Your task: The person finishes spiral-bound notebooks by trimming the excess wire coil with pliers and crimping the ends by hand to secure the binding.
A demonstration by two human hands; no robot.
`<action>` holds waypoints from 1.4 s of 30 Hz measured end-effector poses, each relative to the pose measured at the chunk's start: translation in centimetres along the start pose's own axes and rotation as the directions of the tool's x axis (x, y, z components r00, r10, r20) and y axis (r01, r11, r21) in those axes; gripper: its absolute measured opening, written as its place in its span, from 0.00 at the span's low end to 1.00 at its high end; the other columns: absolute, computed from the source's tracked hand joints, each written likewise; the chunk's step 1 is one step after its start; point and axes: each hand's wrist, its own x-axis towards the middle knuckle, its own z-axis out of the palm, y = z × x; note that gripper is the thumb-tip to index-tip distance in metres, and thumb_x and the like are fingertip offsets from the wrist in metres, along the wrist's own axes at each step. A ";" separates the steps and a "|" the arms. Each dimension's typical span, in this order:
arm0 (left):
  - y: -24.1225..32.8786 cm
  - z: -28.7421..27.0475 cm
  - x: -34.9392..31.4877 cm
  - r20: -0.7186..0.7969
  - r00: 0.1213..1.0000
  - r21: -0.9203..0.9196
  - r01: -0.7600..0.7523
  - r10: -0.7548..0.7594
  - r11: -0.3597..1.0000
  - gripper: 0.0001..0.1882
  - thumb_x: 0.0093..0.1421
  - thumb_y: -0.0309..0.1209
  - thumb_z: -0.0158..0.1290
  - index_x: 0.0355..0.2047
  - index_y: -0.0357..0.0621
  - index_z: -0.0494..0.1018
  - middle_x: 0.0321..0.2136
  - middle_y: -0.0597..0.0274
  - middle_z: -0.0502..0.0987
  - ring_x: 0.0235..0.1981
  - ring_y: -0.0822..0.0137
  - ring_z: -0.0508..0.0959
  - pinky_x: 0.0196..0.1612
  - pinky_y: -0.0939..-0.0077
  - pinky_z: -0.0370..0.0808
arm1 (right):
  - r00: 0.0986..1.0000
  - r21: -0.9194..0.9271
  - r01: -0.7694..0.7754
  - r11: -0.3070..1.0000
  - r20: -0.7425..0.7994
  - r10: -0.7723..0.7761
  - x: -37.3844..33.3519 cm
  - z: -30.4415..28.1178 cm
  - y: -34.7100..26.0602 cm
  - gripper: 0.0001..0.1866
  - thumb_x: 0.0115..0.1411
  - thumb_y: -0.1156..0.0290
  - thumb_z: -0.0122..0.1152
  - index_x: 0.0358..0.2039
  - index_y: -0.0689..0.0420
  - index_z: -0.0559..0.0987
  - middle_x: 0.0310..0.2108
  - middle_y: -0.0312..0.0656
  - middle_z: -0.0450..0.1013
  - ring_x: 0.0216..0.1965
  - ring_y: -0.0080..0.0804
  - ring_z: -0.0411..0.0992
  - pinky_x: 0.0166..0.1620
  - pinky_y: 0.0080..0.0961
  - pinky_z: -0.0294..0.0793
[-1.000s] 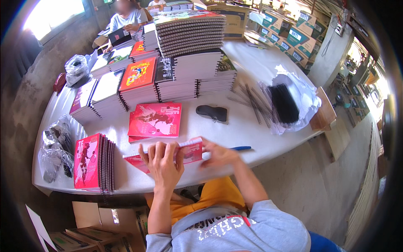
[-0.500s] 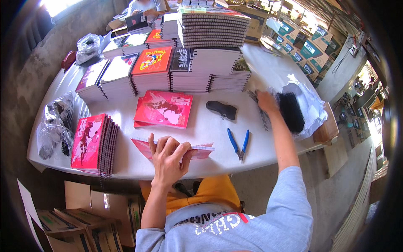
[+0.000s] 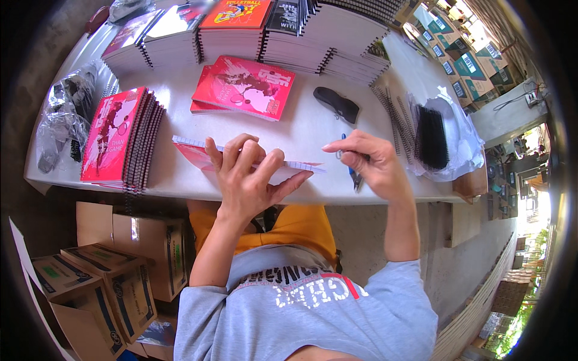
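Note:
My left hand (image 3: 244, 174) grips an unbound pink-covered notebook (image 3: 195, 155), its punched page edge facing up and its covers slightly spread. To the right of it, my right hand (image 3: 373, 163) pinches a thin spiral binding coil (image 3: 339, 154), seen almost end-on, so most of it is hidden. Below that hand lies a pair of blue-handled cutting pliers (image 3: 356, 182), partly covered by the fingers. Loose black coils (image 3: 397, 120) rest to the right, beside a dense bundle of coils (image 3: 431, 137) on crumpled white wrapping.
Two pink notebooks (image 3: 244, 87) lie ahead, with a black oblong object (image 3: 337, 103) to their right. A stack of bound pink notebooks (image 3: 117, 138) stands left, near a clear plastic bag (image 3: 67, 114). Tall notebook stacks (image 3: 232, 51) line the back. Cardboard boxes (image 3: 111, 283) sit below left.
My right hand has come back from the loose coils toward the notebook, with a coil between its fingers. My left hand still holds the notebook. The whole view has tilted downward.

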 end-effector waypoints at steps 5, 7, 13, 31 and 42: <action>0.4 0.1 0.3 -0.025 0.999 -0.043 0.021 -0.022 0.999 0.20 0.41 0.53 0.62 0.20 0.54 0.69 0.22 0.68 0.63 0.40 0.65 0.71 0.63 0.49 0.31 | 0.962 0.073 0.096 0.993 -0.263 -0.074 0.0 2.2 0.5 0.14 0.54 0.82 0.56 0.41 0.57 0.80 0.31 0.37 0.72 0.34 0.25 0.68 0.39 0.21 0.67; 0.5 0.1 0.4 -0.033 0.999 -0.057 0.041 -0.043 0.998 0.20 0.40 0.52 0.62 0.19 0.54 0.69 0.22 0.68 0.64 0.42 0.65 0.71 0.64 0.49 0.30 | 0.947 0.074 0.132 0.989 -0.304 -0.103 0.1 2.4 1.3 0.14 0.52 0.83 0.58 0.39 0.56 0.80 0.31 0.36 0.72 0.34 0.26 0.69 0.39 0.20 0.68; 0.6 0.1 0.6 -0.038 0.997 -0.079 0.063 -0.066 0.995 0.20 0.39 0.51 0.63 0.17 0.54 0.68 0.21 0.69 0.64 0.47 0.64 0.71 0.63 0.49 0.27 | 0.939 0.131 0.219 0.967 -0.299 -0.172 -0.1 2.4 1.9 0.15 0.45 0.85 0.64 0.33 0.55 0.82 0.33 0.36 0.73 0.34 0.25 0.71 0.37 0.20 0.72; 0.7 0.1 0.5 -0.084 0.994 -0.109 0.056 -0.065 0.992 0.19 0.34 0.47 0.66 0.18 0.54 0.70 0.15 0.71 0.62 0.44 0.62 0.74 0.65 0.54 0.31 | 0.926 0.259 0.362 0.895 -0.212 -0.313 0.8 1.4 3.2 0.13 0.41 0.87 0.66 0.27 0.57 0.81 0.29 0.37 0.76 0.35 0.27 0.72 0.37 0.21 0.73; 0.5 -0.5 0.9 -0.033 0.997 0.053 0.074 -0.073 0.996 0.23 0.36 0.56 0.62 0.22 0.53 0.71 0.26 0.65 0.66 0.41 0.63 0.69 0.63 0.46 0.30 | 0.986 0.226 -0.146 0.963 -0.051 0.161 -0.6 0.7 -1.1 0.28 0.51 0.80 0.61 0.54 0.52 0.68 0.22 0.39 0.72 0.26 0.20 0.73 0.29 0.18 0.70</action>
